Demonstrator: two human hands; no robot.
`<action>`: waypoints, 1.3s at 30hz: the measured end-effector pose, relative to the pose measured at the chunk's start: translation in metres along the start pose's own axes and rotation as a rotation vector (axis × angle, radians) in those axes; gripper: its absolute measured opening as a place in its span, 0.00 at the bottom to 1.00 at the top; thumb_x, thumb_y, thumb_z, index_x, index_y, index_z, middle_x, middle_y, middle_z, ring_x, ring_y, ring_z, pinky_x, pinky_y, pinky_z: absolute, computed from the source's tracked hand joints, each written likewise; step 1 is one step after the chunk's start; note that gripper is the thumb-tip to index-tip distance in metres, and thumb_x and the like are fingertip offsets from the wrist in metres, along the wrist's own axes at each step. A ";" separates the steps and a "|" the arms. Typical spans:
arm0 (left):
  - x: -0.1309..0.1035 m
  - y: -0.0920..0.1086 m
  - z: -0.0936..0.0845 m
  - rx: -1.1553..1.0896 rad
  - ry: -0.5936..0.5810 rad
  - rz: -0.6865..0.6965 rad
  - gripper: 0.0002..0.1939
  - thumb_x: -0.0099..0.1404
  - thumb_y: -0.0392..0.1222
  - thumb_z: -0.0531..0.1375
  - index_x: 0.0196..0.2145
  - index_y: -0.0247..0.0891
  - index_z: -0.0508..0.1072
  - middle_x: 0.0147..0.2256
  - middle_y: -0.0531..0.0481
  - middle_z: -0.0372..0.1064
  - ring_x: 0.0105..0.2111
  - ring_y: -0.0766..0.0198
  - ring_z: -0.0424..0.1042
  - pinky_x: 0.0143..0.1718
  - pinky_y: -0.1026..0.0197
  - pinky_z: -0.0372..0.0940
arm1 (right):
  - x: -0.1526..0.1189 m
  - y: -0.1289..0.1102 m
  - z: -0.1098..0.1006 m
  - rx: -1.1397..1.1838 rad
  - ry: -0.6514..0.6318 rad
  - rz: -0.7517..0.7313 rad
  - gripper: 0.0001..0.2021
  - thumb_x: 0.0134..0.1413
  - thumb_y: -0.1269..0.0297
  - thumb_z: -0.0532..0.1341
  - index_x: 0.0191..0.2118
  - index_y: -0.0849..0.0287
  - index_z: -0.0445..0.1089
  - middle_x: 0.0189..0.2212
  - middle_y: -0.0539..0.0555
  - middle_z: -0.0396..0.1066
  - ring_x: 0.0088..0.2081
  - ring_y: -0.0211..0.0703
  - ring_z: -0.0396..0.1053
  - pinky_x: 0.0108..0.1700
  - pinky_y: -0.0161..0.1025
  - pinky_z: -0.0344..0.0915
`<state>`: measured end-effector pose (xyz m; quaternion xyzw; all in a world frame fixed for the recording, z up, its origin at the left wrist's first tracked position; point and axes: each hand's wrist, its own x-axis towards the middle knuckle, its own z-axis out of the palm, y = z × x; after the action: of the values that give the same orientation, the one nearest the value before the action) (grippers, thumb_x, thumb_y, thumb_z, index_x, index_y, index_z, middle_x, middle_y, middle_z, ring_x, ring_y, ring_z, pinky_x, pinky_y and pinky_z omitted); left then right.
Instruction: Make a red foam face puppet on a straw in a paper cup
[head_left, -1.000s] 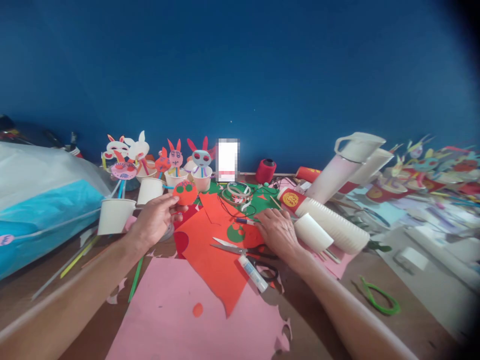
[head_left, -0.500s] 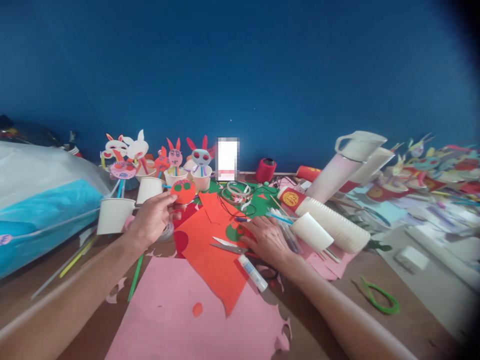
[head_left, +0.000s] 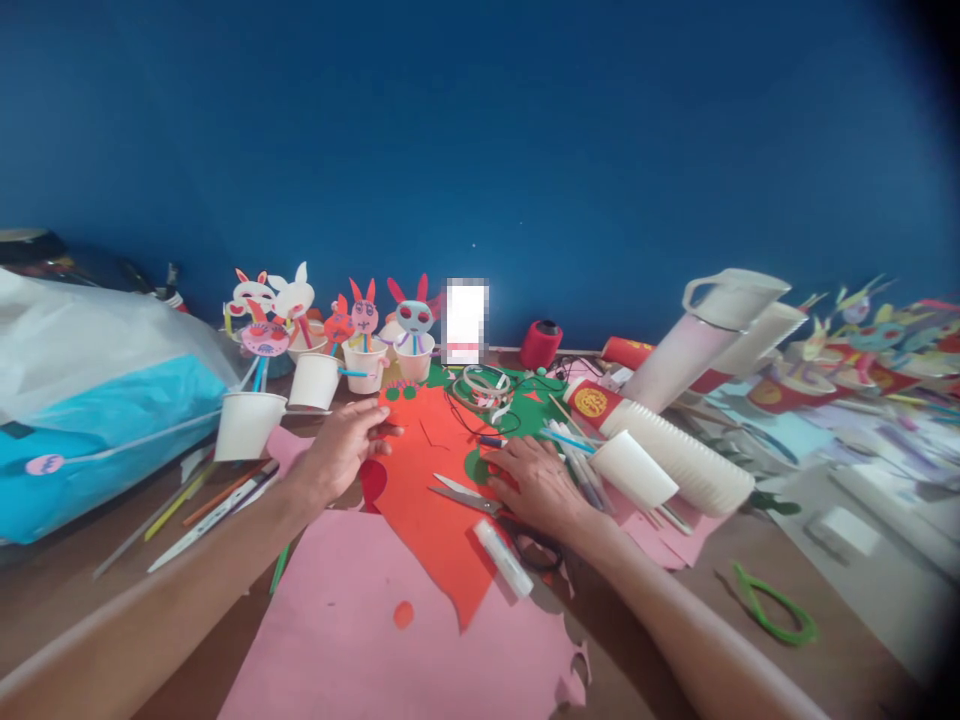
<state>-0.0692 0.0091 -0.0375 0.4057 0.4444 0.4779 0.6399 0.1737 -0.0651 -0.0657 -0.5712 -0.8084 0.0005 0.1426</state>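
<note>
My left hand [head_left: 346, 445] is closed in a pinch at the lower left edge of an orange paper face with green eyes [head_left: 401, 391]. The face overlaps a large orange paper sheet [head_left: 439, 530] and blends into its colour. Fingers spread and slightly bent, my right hand [head_left: 536, 482] lies over the sheet's right side, partly covering a green paper circle [head_left: 475, 464]. Just left of that hand are opened scissors [head_left: 465, 495], their handles partly hidden. A glue stick [head_left: 502, 560] lies below them, and a dark blue pen [head_left: 492, 442] shows beyond the fingers.
Paper cups [head_left: 315, 381] with paper animal faces stand at the back left. To the right lie stacked cups [head_left: 675, 450], markers [head_left: 589, 470] and a leaning white flask [head_left: 690, 330]. Pink paper [head_left: 375, 640] covers the front; a blue-and-white bag [head_left: 112, 420] is at left.
My left hand has moved right with the orange paper face, bringing it over the orange sheet. My right hand stays beside the scissors. The view has shifted slightly left.
</note>
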 end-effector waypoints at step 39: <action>0.004 0.055 -0.020 -0.064 0.101 0.225 0.06 0.48 0.33 0.61 0.27 0.33 0.69 0.23 0.53 0.69 0.22 0.66 0.68 0.18 0.66 0.64 | -0.001 0.009 0.006 0.320 0.285 0.031 0.08 0.53 0.73 0.52 0.38 0.57 0.65 0.34 0.51 0.70 0.36 0.41 0.66 0.40 0.37 0.58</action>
<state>-0.1019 0.0269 0.0077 0.4077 0.4123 0.5805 0.5717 0.1809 -0.0617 -0.0727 -0.5478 -0.7608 0.0505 0.3442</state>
